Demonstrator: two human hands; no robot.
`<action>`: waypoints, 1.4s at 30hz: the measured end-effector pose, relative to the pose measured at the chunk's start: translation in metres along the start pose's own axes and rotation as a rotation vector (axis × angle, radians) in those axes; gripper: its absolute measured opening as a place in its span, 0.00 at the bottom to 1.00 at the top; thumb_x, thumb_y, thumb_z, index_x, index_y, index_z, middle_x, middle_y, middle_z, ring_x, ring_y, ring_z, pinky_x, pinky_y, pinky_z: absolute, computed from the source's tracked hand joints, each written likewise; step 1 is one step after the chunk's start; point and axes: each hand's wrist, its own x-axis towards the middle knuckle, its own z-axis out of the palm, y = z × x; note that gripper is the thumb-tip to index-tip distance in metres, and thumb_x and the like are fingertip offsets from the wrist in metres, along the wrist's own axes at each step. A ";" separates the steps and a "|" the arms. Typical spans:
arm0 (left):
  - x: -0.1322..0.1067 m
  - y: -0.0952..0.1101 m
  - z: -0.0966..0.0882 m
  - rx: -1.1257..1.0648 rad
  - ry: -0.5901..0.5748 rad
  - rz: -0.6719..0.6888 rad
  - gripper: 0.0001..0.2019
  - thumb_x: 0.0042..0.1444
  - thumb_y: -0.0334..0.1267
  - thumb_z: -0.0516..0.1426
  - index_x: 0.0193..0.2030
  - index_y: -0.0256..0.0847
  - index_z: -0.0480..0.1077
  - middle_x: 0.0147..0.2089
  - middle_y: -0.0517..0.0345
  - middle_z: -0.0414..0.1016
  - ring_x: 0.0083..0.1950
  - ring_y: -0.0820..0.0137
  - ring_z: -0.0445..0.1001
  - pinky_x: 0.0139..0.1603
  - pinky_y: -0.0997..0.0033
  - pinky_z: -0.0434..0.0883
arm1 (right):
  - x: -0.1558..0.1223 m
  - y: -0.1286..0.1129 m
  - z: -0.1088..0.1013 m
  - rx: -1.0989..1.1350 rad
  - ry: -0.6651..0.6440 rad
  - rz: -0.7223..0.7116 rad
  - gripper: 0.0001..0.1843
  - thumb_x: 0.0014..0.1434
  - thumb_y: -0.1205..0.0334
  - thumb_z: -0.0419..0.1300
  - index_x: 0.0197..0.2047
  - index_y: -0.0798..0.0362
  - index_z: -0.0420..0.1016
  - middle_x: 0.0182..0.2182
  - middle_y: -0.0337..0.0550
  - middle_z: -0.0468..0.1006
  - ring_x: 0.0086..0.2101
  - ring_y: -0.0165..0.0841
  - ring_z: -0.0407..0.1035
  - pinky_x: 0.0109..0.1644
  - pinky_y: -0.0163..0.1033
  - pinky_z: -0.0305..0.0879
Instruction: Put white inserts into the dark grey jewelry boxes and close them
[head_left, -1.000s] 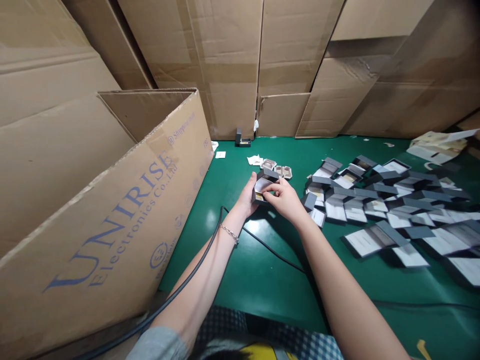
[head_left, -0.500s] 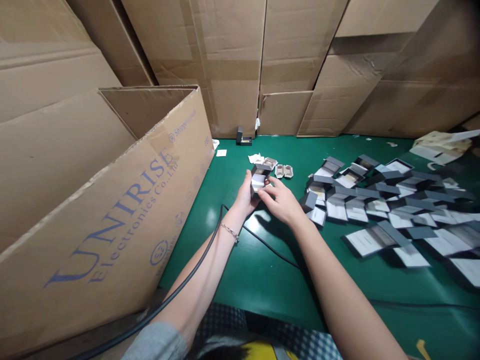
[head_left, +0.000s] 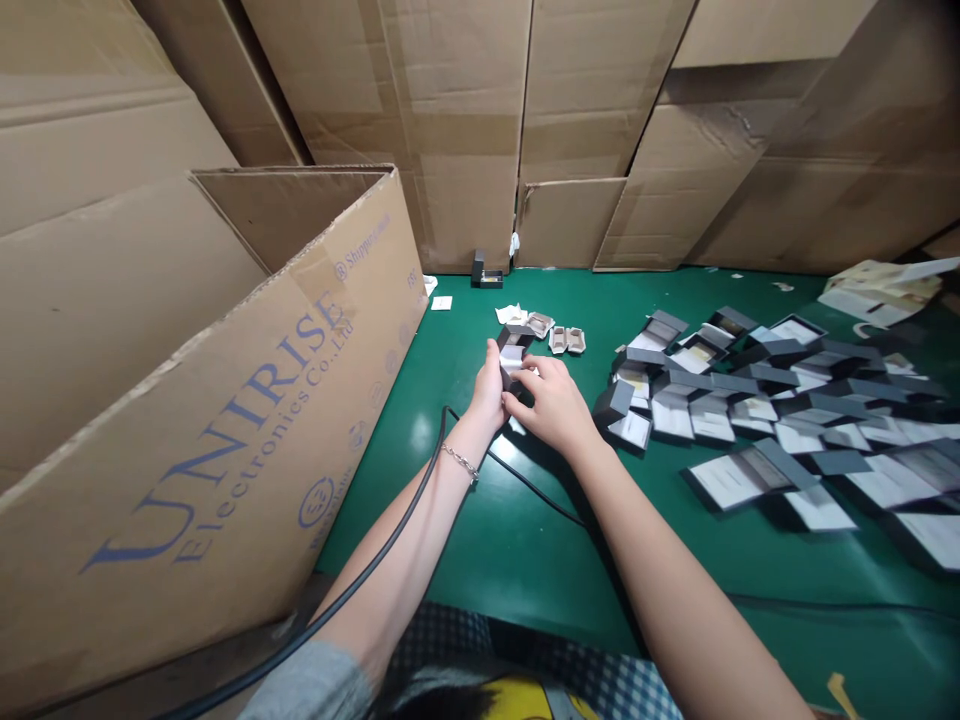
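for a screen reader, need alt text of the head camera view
A person's left hand and right hand hold a small dark gray open box above a green table. Many similar boxes lie scattered to the right; a large cardboard carton stands at left, cardboard sheets behind.

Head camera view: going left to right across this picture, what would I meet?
Cardboard box, left hand, small grey box, right hand, open grey boxes.

The hands (head_left: 536, 395) have passage between the cardboard carton (head_left: 225, 420) and gray boxes (head_left: 757, 410).
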 end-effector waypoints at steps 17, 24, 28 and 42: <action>-0.006 0.001 0.008 -0.008 0.001 0.025 0.23 0.60 0.53 0.47 0.32 0.33 0.71 0.27 0.52 0.74 0.34 0.70 0.74 0.39 0.72 0.68 | 0.000 0.003 0.010 0.107 -0.001 0.058 0.12 0.53 0.62 0.57 0.40 0.56 0.76 0.49 0.53 0.74 0.52 0.44 0.65 0.58 0.51 0.62; 0.002 -0.002 0.003 -0.078 -0.017 0.005 0.22 0.56 0.55 0.51 0.30 0.35 0.69 0.25 0.56 0.72 0.32 0.72 0.73 0.39 0.73 0.67 | -0.001 0.005 0.011 0.132 -0.014 0.049 0.13 0.53 0.64 0.55 0.41 0.57 0.74 0.52 0.53 0.72 0.55 0.44 0.63 0.60 0.51 0.60; 0.001 0.000 0.005 -0.093 -0.001 -0.021 0.22 0.56 0.55 0.51 0.30 0.35 0.69 0.25 0.57 0.72 0.31 0.71 0.73 0.39 0.72 0.67 | -0.002 0.004 0.012 0.131 -0.006 0.044 0.13 0.53 0.65 0.54 0.42 0.56 0.72 0.54 0.53 0.70 0.56 0.44 0.61 0.60 0.52 0.59; -0.007 0.002 0.010 -0.044 -0.066 -0.022 0.19 0.59 0.50 0.49 0.34 0.35 0.71 0.31 0.53 0.76 0.40 0.69 0.75 0.46 0.71 0.67 | 0.000 0.001 0.007 0.164 -0.098 0.083 0.15 0.49 0.67 0.53 0.43 0.53 0.69 0.60 0.52 0.62 0.61 0.48 0.53 0.57 0.60 0.58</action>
